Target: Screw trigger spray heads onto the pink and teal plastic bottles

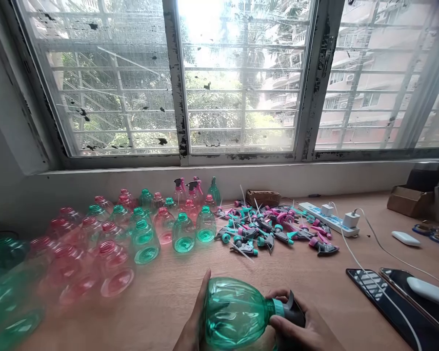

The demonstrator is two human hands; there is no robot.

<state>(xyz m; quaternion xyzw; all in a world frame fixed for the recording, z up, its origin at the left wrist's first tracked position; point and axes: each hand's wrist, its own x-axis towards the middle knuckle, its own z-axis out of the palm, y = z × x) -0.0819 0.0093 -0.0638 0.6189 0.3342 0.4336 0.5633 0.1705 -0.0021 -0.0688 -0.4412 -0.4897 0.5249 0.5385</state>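
A green transparent spray bottle [234, 312] lies on its side at the bottom middle of the wooden table [307, 278]. My left hand [192, 326] is wrapped round the bottle's base end. My right hand [300, 329] is closed on the dark spray head [294, 309] with its teal collar at the bottle's neck. Both hands hold the same bottle just above the table's near edge.
Many empty pink and green bottles [142, 234] stand at the left and back. A heap of pink, teal and dark spray heads [274, 229] lies mid-table. A white power strip [329, 217], two phones [391, 297], white objects and a cardboard box [413, 195] occupy the right.
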